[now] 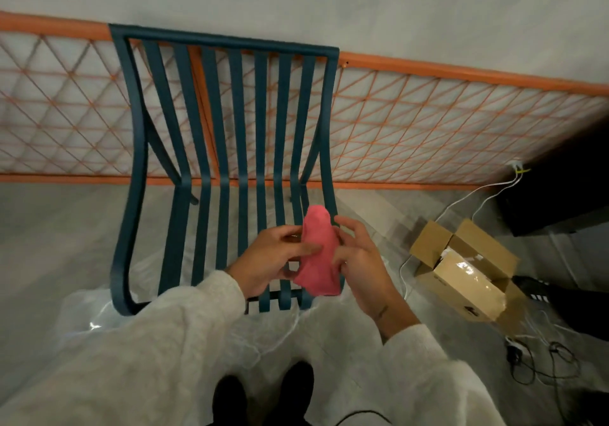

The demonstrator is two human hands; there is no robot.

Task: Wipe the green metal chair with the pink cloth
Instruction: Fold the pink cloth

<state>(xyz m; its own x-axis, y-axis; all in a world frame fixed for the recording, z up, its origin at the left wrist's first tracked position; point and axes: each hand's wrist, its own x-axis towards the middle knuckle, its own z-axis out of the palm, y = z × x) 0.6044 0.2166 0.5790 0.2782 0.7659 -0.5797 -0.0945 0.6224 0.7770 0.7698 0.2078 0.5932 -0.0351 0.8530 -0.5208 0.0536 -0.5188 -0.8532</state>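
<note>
The green metal chair [211, 122] with slatted back and seat stands before me, its backrest toward an orange mesh fence. A bunched pink cloth [319, 254] hangs above the seat's front right part. My left hand [268, 261] pinches the cloth's left side with thumb and fingers. My right hand [359, 261] holds its right side, fingers partly spread along it. Whether the cloth touches the seat slats is unclear. Both arms wear light knitted sleeves.
An orange mesh fence [428, 122] runs behind the chair. An open cardboard box [461, 270] sits on the floor at right, with white and black cables [540, 359] around it. Clear plastic sheeting [85, 313] lies under the chair's front. My black shoes [263, 392] are below.
</note>
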